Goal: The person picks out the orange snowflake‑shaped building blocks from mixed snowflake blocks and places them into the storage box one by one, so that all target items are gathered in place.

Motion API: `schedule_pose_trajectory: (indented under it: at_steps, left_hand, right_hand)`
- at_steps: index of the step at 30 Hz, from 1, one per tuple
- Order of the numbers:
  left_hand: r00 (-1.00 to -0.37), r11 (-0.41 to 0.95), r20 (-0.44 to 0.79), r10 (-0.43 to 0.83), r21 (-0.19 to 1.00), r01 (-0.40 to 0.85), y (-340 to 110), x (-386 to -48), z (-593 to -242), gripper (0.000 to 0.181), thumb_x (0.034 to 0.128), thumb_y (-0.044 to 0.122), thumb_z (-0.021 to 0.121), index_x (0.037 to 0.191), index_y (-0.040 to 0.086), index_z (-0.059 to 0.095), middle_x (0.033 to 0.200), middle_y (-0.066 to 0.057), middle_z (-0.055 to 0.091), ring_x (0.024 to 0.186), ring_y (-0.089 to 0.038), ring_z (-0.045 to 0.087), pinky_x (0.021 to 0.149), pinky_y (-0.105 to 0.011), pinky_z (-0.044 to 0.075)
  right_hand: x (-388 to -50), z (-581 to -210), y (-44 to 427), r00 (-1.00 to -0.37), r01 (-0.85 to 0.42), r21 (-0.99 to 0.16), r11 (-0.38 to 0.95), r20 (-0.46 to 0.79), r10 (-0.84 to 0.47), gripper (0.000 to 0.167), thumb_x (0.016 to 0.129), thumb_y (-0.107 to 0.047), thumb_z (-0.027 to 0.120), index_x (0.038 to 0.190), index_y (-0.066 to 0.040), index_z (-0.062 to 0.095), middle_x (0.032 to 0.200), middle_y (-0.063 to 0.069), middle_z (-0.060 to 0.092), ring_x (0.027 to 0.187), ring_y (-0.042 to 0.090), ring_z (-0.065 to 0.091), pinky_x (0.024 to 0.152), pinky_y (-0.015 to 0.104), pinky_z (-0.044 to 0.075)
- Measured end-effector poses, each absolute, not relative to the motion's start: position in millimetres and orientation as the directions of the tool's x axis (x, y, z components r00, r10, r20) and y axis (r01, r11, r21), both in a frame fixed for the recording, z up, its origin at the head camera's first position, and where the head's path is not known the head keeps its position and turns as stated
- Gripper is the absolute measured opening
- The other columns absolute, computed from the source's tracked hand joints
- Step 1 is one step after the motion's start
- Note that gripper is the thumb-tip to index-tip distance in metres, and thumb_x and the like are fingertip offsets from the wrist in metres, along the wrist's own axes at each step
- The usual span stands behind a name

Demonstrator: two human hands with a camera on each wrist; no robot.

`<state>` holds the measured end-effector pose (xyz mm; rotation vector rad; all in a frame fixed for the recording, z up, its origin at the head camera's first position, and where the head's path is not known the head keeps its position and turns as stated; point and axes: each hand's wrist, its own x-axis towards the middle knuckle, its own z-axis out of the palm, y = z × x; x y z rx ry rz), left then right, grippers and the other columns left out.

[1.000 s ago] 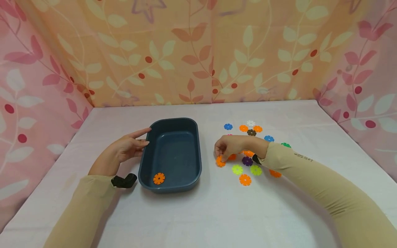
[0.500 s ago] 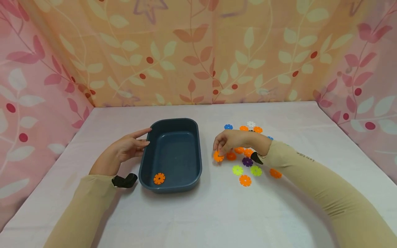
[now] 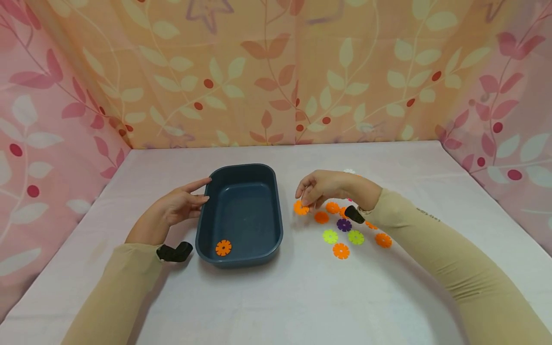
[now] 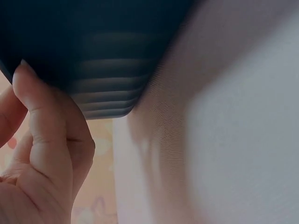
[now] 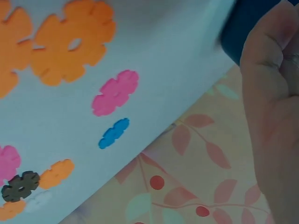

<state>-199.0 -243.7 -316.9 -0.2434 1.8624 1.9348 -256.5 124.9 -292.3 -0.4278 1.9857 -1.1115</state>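
A dark blue rectangular basin (image 3: 247, 218) stands on the white cloth, with one orange flower-shaped disc (image 3: 223, 247) lying inside near its front left corner. My left hand (image 3: 177, 206) holds the basin's left rim; in the left wrist view, the thumb (image 4: 44, 107) lies against the outer wall. To the right of the basin, my right hand (image 3: 325, 187) pinches an orange notched disc (image 3: 300, 208) between thumb and fingers, just above the cloth. In the right wrist view that hand (image 5: 271, 88) shows at the right edge, while the held disc is hidden.
More discs lie under and around my right forearm: a purple one (image 3: 344, 224), yellow-green ones (image 3: 330, 236), orange ones (image 3: 340, 251) and a white one (image 3: 349, 171). Pink (image 5: 115, 92) and blue (image 5: 114, 133) discs show in the right wrist view. Patterned curtains (image 3: 258, 96) border the cloth-covered table.
My right hand has lifted the orange disc from the cloth and moved it slightly away and left. The basin has shifted very slightly right, with my left hand still at its rim.
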Motion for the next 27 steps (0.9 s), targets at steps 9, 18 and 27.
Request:
schedule_pose_trajectory:
  at_steps: [9, 18, 27]
  left_hand:
    - [-0.884, -0.013, -0.427, 0.189, 0.899, -0.437, -242, -201, -317, 0.071, 0.0974, -0.002, 0.052, 0.156, 0.018, 0.018, 0.085, -0.001, 0.059, 0.070, -0.013, 0.059, 0.070, -0.025, 0.052]
    - [-0.881, 0.007, -0.436, 0.184, 0.897, -0.443, -243, -202, -317, 0.071, 0.0974, -0.002, 0.052, 0.156, 0.020, 0.019, 0.089, -0.001, 0.059, 0.071, -0.014, 0.059, 0.070, -0.026, 0.052]
    - [-0.878, 0.011, -0.443, 0.180, 0.893, -0.449, -241, -202, -316, 0.071, 0.0970, -0.002, 0.054, 0.156, 0.020, 0.020, 0.089, 0.000, 0.060, 0.071, -0.014, 0.060, 0.072, -0.027, 0.053]
  right_hand:
    - [-255, -277, 120, -0.634, 0.104, -0.866, 0.489, -0.436, -0.638, 0.027, 0.094, -0.002, 0.061, 0.117, 0.008, 0.053, 0.080, 0.007, 0.067, 0.073, 0.022, 0.065, 0.079, 0.034, 0.053]
    - [-252, -270, 104, -0.634, 0.132, -0.903, 0.410, -0.394, -0.665, 0.028, 0.095, 0.001, 0.056, 0.122, 0.009, 0.050, 0.081, 0.009, 0.066, 0.075, 0.022, 0.067, 0.085, 0.038, 0.053]
    - [-250, -273, 82, -0.622, 0.156, -0.913, 0.378, -0.388, -0.680, 0.026, 0.094, 0.001, 0.059, 0.119, 0.006, 0.053, 0.082, 0.009, 0.068, 0.074, 0.020, 0.068, 0.084, 0.038, 0.054]
